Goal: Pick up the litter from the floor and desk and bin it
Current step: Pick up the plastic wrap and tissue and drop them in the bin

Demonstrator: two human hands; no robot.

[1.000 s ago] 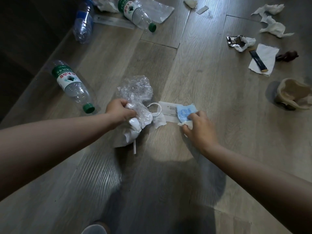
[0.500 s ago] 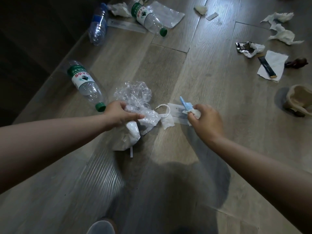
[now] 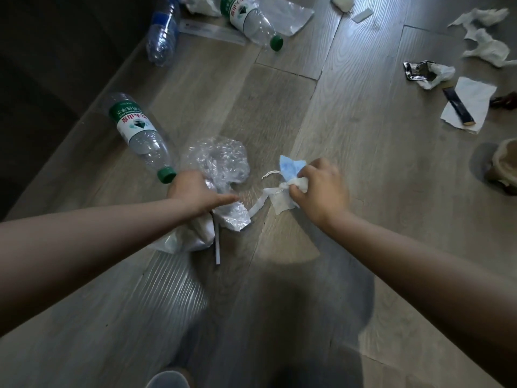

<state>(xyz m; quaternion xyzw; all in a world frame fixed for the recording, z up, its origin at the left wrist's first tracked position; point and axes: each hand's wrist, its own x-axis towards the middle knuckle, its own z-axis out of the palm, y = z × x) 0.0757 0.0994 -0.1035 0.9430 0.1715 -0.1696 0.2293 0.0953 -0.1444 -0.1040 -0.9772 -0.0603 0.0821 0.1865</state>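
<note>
Litter, a crumpled blue-and-white face mask [image 3: 291, 167] with tissue, is pinched in my right hand [image 3: 319, 189], low over the grey wooden floor [image 3: 349, 113]. My left hand [image 3: 195, 191] clutches a crinkled clear plastic bundle [image 3: 221, 163]. Gathering seems midway; both hands are loaded, so binning probably comes next. A green-capped clear bottle [image 3: 140, 130] lies just left; open floor ahead.

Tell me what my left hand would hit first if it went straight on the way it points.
Likely the white strip dangling from the blue face mask that the right hand pinches. The left hand, gripping crumpled clear plastic, points toward it, though depth is unclear.
</note>
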